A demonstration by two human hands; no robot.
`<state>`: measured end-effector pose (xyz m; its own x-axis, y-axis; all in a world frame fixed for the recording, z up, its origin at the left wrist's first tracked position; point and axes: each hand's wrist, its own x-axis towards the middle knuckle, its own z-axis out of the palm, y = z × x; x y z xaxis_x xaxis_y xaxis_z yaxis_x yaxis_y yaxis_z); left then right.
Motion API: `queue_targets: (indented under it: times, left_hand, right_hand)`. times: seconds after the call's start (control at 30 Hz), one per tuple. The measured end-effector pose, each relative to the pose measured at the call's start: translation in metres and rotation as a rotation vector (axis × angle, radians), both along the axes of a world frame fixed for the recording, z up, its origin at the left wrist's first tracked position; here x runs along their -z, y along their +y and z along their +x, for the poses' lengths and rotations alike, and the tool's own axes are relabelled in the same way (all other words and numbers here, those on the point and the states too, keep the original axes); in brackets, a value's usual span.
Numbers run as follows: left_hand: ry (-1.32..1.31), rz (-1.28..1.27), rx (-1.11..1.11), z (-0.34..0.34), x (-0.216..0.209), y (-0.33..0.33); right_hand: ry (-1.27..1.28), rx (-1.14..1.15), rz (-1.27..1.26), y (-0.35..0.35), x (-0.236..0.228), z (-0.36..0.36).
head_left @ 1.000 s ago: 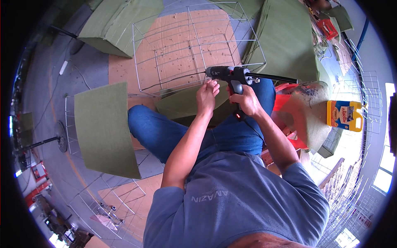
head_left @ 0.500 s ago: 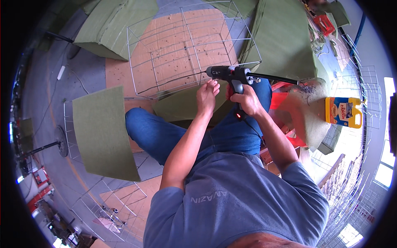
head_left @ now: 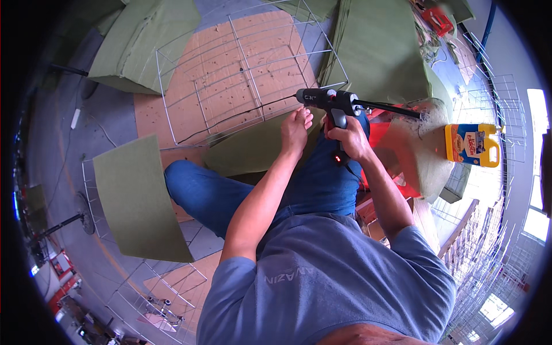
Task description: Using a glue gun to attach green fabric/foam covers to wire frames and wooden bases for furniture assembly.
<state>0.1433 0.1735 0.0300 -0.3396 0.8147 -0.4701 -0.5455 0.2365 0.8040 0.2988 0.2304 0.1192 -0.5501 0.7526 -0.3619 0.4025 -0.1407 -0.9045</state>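
Observation:
My right hand (head_left: pixel 347 140) grips the handle of a black glue gun (head_left: pixel 330 101) with a long dark stick out its back and a small red light low on the handle. My left hand (head_left: pixel 296 127) pinches the edge of a green felt sheet (head_left: pixel 256 146) just under the gun's nozzle. The felt lies across my lap against a white wire frame (head_left: pixel 241 69). I sit with my legs in blue jeans (head_left: pixel 213 192).
More green felt sheets lie around: one at the left (head_left: pixel 135 198), one far left (head_left: pixel 146 43), one far right (head_left: pixel 379 43). A yellow bottle (head_left: pixel 472 145) stands to the right by a red stool (head_left: pixel 382 135). Wire racks (head_left: pixel 489 241) fill the right side.
The view has shifted slightly, so the wire frame and felt sit lower in the picture. Both hands keep the same hold at the felt edge and gun.

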Motion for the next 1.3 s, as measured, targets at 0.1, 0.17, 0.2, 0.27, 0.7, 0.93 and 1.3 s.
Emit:
queue_targets:
  times: [0.1, 0.17, 0.2, 0.27, 0.7, 0.93, 1.3]
  left_hand:
    - [0.001, 0.002, 0.005, 0.009, 0.001, 0.01]
    - [0.01, -0.009, 0.025, 0.013, 0.001, 0.016]
    - [0.008, -0.009, 0.03, 0.014, 0.003, 0.017]
    - [-0.013, -0.003, 0.012, 0.016, 0.005, 0.02]
    - [0.01, 0.016, 0.031, 0.025, 0.011, 0.03]
    - [0.254, -0.066, 0.157, 0.042, 0.006, 0.051]
    - [0.229, -0.028, 0.176, 0.065, 0.018, 0.078]
  right_hand:
    - [0.028, 0.092, -0.047, 0.0, -0.002, 0.006]
    - [0.083, 0.1, -0.03, 0.0, -0.006, 0.007]
    - [0.138, 0.107, -0.011, 0.001, -0.008, 0.009]
    - [0.07, 0.106, -0.012, 0.004, -0.007, 0.016]
    - [0.099, 0.118, -0.094, 0.015, -0.011, 0.024]
    - [0.086, 0.257, -0.106, 0.02, -0.012, 0.039]
    - [0.054, 0.286, -0.046, 0.034, -0.009, 0.057]
